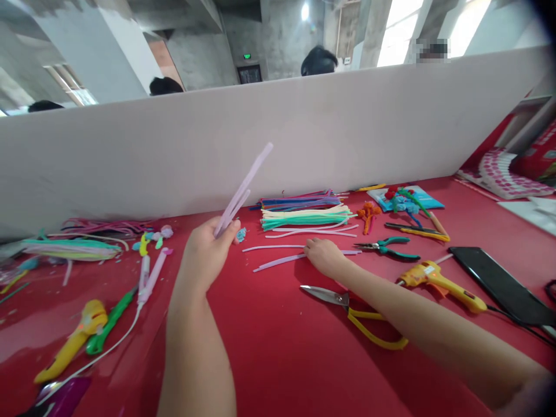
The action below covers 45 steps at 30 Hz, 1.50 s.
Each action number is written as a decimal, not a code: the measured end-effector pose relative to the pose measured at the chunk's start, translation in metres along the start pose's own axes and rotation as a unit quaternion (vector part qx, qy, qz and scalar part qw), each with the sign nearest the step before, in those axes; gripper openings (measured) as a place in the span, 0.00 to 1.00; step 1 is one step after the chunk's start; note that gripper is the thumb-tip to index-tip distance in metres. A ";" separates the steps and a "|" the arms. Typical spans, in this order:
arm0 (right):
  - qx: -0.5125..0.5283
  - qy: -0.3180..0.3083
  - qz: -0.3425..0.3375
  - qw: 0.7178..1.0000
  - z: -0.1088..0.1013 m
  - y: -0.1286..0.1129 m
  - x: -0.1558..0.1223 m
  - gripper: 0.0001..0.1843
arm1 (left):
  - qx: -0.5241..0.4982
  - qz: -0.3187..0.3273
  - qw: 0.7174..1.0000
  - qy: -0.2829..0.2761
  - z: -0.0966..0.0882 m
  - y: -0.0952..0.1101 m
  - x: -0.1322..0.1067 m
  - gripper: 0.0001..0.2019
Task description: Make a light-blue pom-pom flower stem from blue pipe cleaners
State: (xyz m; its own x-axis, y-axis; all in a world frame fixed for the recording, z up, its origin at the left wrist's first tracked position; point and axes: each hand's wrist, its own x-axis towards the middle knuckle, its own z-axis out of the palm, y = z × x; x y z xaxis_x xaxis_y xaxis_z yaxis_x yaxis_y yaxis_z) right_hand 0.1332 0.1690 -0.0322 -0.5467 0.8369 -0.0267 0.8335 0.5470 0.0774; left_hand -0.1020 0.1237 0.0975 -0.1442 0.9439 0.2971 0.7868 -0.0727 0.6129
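My left hand (203, 252) is raised above the red table, closed around a few lilac pipe cleaners (248, 178) that point up and to the right. Down at the tabletop, my right hand (325, 256) has its fingers bent and pinched on a lilac pipe cleaner (278, 263); its fingertips are partly hidden. Other loose lilac pipe cleaners (313, 233) lie just beyond that hand. Scissors (325, 295) with yellow handles lie below my right forearm, which covers part of them. To the right of the hand are green-handled pliers (384, 248).
Bundles of coloured pipe cleaners (304, 219) lie by the white partition (217, 145). A yellow glue gun (438, 282) and a black phone (499, 284) are at right. Another glue gun (78, 339), a green-handled tool (113, 319) and a white cable (117, 341) lie at left. Heads show beyond the partition.
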 end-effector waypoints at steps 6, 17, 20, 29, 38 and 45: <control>0.033 0.007 0.004 0.999 0.003 0.002 0.028 0.13 | -0.014 0.006 1.000 -0.011 0.000 -0.006 0.001 0.16; 0.232 0.103 0.075 0.964 -0.034 0.023 -0.016 0.14 | -0.195 -0.021 0.949 -0.245 0.025 0.007 -0.006 0.18; 0.474 0.170 0.061 0.862 -0.060 0.009 -0.036 0.20 | -0.265 -0.032 0.884 -0.383 0.040 0.021 -0.013 0.18; 0.770 0.217 0.036 0.599 -0.091 0.012 -0.072 0.09 | -0.389 -0.069 0.738 -0.547 0.093 0.049 -0.034 0.14; 0.742 0.207 0.068 0.633 -0.088 0.016 -0.062 0.09 | -0.416 -0.044 0.827 -0.375 0.098 0.062 -0.037 0.13; 0.771 0.227 0.077 0.590 -0.091 0.027 -0.065 0.10 | -0.425 -0.088 0.814 -0.387 0.093 0.062 -0.038 0.14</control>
State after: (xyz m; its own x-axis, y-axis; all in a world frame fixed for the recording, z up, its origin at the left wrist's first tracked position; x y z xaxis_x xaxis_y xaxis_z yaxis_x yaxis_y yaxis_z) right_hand 0.1842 0.1281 0.0625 -0.1287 0.9788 0.1595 -0.2350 0.1262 -0.9638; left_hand 0.0078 0.1136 0.0562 0.4693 0.8603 -0.1990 0.0492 0.1995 0.9787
